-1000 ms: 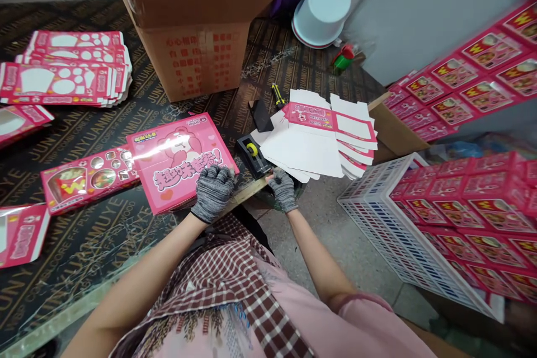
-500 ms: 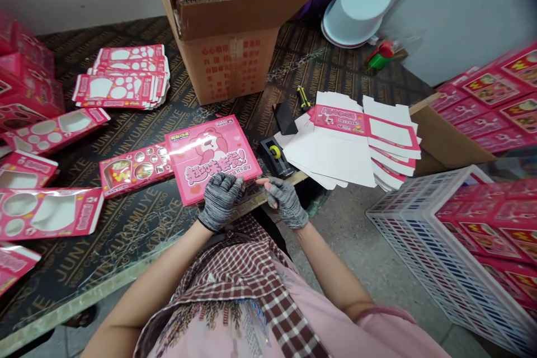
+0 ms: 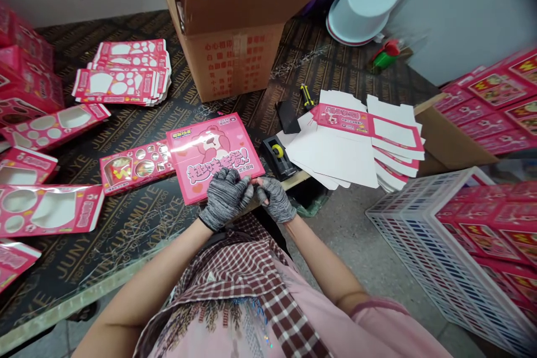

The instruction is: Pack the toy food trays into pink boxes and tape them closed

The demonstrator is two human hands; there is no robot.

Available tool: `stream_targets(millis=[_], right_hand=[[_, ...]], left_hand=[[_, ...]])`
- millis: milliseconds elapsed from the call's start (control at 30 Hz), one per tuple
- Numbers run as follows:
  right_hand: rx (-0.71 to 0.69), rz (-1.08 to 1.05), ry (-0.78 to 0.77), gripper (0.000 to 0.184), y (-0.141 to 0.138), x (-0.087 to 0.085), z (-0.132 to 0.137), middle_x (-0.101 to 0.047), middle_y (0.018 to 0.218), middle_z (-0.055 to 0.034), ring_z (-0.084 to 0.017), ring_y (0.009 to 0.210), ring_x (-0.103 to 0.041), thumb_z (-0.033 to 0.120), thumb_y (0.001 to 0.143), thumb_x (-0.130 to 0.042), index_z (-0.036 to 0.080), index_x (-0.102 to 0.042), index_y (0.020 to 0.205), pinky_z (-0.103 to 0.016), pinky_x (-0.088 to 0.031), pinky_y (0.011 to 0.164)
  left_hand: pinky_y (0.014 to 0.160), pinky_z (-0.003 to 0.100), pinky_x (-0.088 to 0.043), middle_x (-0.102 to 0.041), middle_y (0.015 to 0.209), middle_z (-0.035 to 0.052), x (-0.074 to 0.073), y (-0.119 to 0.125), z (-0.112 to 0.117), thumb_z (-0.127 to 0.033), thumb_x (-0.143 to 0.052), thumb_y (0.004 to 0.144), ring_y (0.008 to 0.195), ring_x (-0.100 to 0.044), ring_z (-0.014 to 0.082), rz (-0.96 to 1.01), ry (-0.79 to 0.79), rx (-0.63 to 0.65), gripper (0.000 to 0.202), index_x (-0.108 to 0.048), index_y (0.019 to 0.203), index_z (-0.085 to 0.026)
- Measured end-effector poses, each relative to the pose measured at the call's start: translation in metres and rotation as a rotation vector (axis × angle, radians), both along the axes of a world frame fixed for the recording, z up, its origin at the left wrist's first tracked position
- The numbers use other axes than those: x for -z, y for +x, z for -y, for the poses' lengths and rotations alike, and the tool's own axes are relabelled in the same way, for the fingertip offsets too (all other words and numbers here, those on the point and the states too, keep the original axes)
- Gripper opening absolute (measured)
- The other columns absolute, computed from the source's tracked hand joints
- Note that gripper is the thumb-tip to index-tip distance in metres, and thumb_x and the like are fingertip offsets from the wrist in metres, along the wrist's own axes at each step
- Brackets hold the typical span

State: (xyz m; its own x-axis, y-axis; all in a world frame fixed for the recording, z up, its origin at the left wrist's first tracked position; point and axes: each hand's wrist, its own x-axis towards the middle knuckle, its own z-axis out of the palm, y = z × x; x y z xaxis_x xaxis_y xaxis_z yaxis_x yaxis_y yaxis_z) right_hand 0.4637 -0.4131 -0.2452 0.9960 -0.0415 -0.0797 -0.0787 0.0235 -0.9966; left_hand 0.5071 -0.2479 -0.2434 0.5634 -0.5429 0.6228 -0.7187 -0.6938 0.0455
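Observation:
A pink cardboard box (image 3: 210,151) with a cartoon bear on its face lies near the table's front edge. My left hand (image 3: 226,196), in a grey fingerless glove, is closed on the near side of this box with its fingers curled over the edge. At the box's near right corner is my right hand (image 3: 274,198), gloved alike, its fingers bent and pressed together close to my left fingertips. Whatever is between the right fingers is too small to make out. Just right of the box stands a black tape dispenser (image 3: 279,156) with a yellow core.
Behind the box stands an open brown carton (image 3: 235,61) of packaged goods. Flat white-and-pink cartons (image 3: 335,151) lie at right, stacked window cartons (image 3: 121,84) at left. A filled window box (image 3: 136,168) adjoins the pink box. A white crate (image 3: 419,246) stands right, below table level.
My right hand has moved left to the box's corner, its outstretched finger now bent in. The left hand has shifted slightly right along the edge. The view has tilted a little.

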Motion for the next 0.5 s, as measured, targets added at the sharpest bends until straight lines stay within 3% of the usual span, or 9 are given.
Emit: stream_targets(millis=[100,167,267,333,367,433,500], right_hand=[[0.020,0.103,-0.248,0.060,-0.002,0.000,-0.001,-0.044,0.046,0.0026,-0.011,0.046,-0.042,0.068,0.094,-0.042,0.021,-0.058,0.060,-0.028,-0.036,0.053],[0.057,0.172,-0.380,0.060,-0.004,0.000,0.009,-0.049,0.052,0.0002,-0.014,0.054,-0.050,0.067,0.095,-0.039,0.022,-0.057,0.060,-0.029,-0.041,0.060],[0.372,0.260,-0.567,0.046,-0.004,0.001,0.043,-0.061,0.069,-0.0033,-0.019,0.070,-0.058,0.057,0.096,-0.043,0.023,-0.064,0.075,-0.034,-0.048,0.075],[0.591,0.277,-0.722,0.029,0.002,0.003,0.072,-0.068,0.088,-0.0078,-0.023,0.090,-0.062,0.046,0.092,-0.055,0.021,-0.068,0.084,-0.039,-0.048,0.090],[0.634,0.257,-0.794,0.022,0.006,0.006,0.085,-0.070,0.095,-0.0099,-0.026,0.102,-0.060,0.041,0.086,-0.062,0.021,-0.070,0.085,-0.043,-0.046,0.098],[0.600,0.186,-0.883,0.011,0.018,0.011,0.104,-0.070,0.098,-0.0112,-0.031,0.116,-0.056,0.031,0.076,-0.073,0.020,-0.071,0.078,-0.048,-0.042,0.106],[0.523,0.143,-0.903,0.006,0.029,0.016,0.111,-0.071,0.093,-0.0101,-0.031,0.118,-0.056,0.023,0.070,-0.075,0.020,-0.070,0.069,-0.051,-0.041,0.107]], left_hand=[[0.064,0.035,-0.032,-0.059,0.068,0.0073,-0.001,0.003,0.008,-0.034,-0.058,0.094,0.072,-0.056,0.0241,0.034,-0.022,-0.041,0.024,-0.074,0.081,-0.022],[0.063,0.034,-0.031,-0.059,0.066,0.0066,0.002,0.005,0.010,-0.031,-0.060,0.093,0.072,-0.056,0.0237,0.063,-0.031,-0.045,0.021,-0.074,0.081,-0.022],[0.067,0.034,-0.034,-0.063,0.071,0.0067,0.010,0.006,0.010,-0.022,-0.061,0.092,0.076,-0.059,0.0240,0.055,-0.033,-0.023,0.015,-0.074,0.087,-0.024],[0.070,0.035,-0.037,-0.067,0.077,0.0076,0.015,0.007,0.009,-0.018,-0.060,0.091,0.080,-0.061,0.0249,0.012,-0.039,-0.015,0.017,-0.074,0.097,-0.025],[0.070,0.036,-0.038,-0.068,0.080,0.0083,0.017,0.007,0.009,-0.017,-0.060,0.091,0.081,-0.061,0.0254,-0.015,-0.046,-0.015,0.020,-0.074,0.102,-0.026],[0.070,0.037,-0.038,-0.070,0.085,0.0096,0.020,0.007,0.008,-0.015,-0.059,0.092,0.082,-0.062,0.0263,-0.039,-0.056,-0.015,0.026,-0.072,0.112,-0.025],[0.070,0.037,-0.038,-0.070,0.086,0.0102,0.020,0.007,0.008,-0.015,-0.058,0.092,0.081,-0.062,0.0266,0.008,-0.048,-0.012,0.028,-0.072,0.114,-0.025]])
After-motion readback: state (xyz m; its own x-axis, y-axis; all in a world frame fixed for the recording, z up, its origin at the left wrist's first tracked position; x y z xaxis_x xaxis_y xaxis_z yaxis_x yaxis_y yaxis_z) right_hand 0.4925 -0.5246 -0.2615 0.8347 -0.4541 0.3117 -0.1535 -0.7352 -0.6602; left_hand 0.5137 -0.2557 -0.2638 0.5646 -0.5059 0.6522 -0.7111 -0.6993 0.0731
